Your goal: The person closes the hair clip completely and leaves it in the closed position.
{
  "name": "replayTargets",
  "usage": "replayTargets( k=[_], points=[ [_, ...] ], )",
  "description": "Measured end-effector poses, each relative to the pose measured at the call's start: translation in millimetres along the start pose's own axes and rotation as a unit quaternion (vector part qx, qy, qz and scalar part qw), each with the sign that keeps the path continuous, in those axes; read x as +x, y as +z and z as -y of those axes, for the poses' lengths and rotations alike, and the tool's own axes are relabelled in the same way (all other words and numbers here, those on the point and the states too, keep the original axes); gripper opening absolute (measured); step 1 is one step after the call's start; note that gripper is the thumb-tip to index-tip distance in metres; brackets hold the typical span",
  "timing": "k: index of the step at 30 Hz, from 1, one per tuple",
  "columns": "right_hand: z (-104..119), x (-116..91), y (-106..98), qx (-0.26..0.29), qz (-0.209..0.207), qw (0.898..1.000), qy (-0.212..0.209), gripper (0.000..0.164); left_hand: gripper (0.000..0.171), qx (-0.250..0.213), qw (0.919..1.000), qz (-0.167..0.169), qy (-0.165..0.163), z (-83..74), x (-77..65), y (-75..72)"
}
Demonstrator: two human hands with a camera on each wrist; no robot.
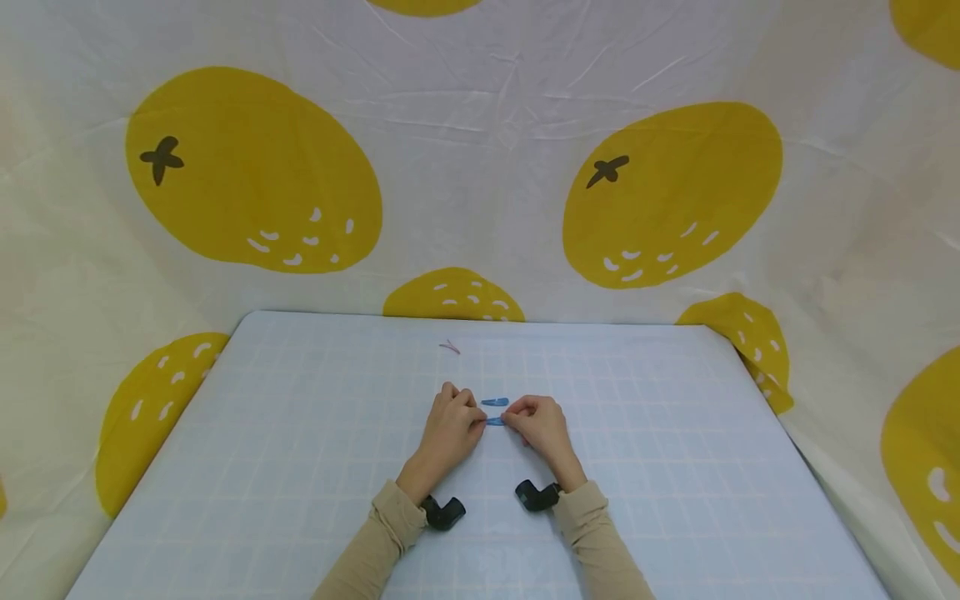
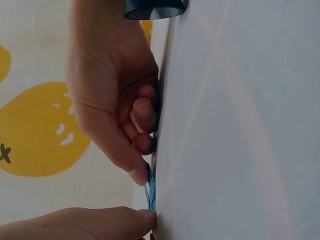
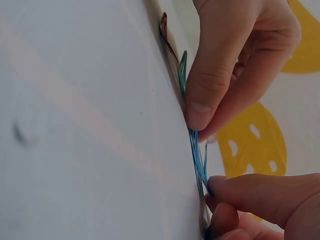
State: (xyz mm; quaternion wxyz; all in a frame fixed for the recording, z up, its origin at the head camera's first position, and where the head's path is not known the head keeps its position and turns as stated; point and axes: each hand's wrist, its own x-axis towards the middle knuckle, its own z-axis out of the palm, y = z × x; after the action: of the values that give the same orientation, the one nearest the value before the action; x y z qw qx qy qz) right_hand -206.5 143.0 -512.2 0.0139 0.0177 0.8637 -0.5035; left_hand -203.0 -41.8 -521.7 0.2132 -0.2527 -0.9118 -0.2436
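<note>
A light-blue snap hair clip (image 1: pixel 495 422) is stretched between both hands, low over the table. My left hand (image 1: pixel 450 425) pinches its left end between thumb and finger, the other fingers curled in. At the right end, my right hand (image 1: pixel 542 427) pinches it with thumb and forefinger. Both wrist views show the clip (image 2: pixel 151 190) edge-on, its thin strips spread slightly apart in the right wrist view. Just beyond the hands lies a second blue hair clip (image 1: pixel 495 402). The fingertips cover both ends of the held clip.
Farther back on the table (image 1: pixel 300 400) lies a thin reddish V-shaped clip (image 1: pixel 450 346). Black cameras (image 1: pixel 444 513) are strapped at the wrists. A white curtain (image 1: pixel 480 208) with yellow fruit prints hangs behind the table's back edge.
</note>
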Motion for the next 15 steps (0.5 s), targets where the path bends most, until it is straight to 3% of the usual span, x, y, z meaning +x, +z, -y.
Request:
replayTargets(
  k=[15],
  points=[
    [0.1,-0.9,1.2,0.006,0.0,1.0,0.001,0.008,0.005,0.003,1.0,0.007,-0.006,0.6,-0.3,-0.1]
  ],
)
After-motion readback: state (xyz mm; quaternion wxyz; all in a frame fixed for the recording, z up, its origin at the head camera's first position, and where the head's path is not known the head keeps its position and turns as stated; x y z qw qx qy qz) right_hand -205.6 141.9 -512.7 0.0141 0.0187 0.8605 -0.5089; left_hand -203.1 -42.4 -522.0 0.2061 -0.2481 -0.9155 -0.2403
